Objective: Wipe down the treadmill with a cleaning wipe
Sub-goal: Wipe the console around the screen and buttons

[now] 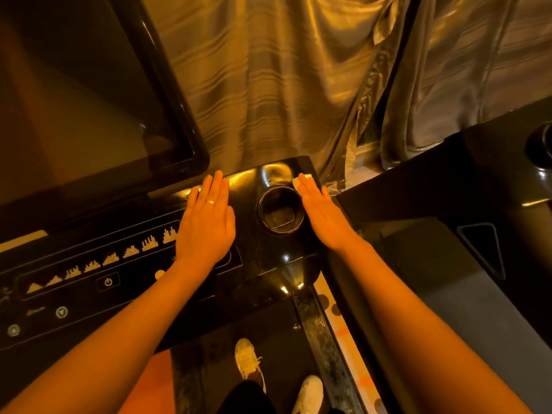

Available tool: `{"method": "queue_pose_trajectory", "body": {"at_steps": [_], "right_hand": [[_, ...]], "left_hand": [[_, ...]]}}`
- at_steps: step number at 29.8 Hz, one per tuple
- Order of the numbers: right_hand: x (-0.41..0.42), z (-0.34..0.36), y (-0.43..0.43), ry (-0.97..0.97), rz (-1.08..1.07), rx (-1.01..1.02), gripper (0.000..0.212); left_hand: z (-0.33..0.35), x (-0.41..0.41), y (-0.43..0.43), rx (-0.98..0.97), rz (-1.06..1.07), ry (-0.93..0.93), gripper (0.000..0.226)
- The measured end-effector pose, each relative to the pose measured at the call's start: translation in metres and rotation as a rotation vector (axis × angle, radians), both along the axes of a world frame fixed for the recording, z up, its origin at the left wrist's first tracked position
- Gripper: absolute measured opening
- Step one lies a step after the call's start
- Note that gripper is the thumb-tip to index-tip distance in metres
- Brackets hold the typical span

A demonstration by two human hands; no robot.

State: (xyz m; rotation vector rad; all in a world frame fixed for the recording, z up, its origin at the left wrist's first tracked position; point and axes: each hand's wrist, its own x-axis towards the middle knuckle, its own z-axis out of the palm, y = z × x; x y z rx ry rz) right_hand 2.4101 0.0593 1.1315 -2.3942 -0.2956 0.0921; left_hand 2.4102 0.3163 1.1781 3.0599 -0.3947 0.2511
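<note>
Left hand (206,222) lies flat on the treadmill console (247,210), right hand (324,218) presses a wipe (297,183) under straight fingers (309,191)

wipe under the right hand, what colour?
White, tinted by the amber light; the wipe pokes out beyond the right hand, head view.

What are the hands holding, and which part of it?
Nothing is gripped. The right hand presses a white wipe flat onto the console under its straight fingers, beside the cup holder. The left hand rests flat, with nothing.
</note>
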Motion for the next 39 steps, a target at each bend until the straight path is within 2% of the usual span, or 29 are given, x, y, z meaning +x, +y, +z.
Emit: {"method": "queue_pose_trajectory", "body": {"at_steps": [5,10,18,25,31,34,39], "right_hand": [[0.043,0.017,0.018,0.018,0.021,0.085,0.051],[0.004,0.014,0.022,0.045,-0.093,0.234,0.051],[0.042,0.027,0.026,0.043,-0.189,0.215,0.054],[-0.015,0.024,0.028,0.084,-0.253,0.38,0.051],[0.018,0.019,0.023,0.049,-0.181,0.341,0.051],[-0.015,0.0,0.02,0.029,-0.174,0.343,0.053],[-0.063,-0.038,0.01,0.04,-0.176,0.301,0.071]], "left_hand": [[0.003,0.0,-0.002,0.008,0.013,0.007,0.057],[0.002,0.0,-0.002,0.019,0.019,0.011,0.057],[0.001,0.0,-0.001,0.02,0.02,0.006,0.058],[0.0,0.001,-0.001,0.028,0.014,-0.004,0.057],[-0.001,0.001,-0.002,0.006,0.008,-0.017,0.056],[-0.004,0.0,0.0,0.011,0.006,-0.026,0.056],[-0.006,0.001,0.0,0.02,0.006,-0.041,0.056]]}}
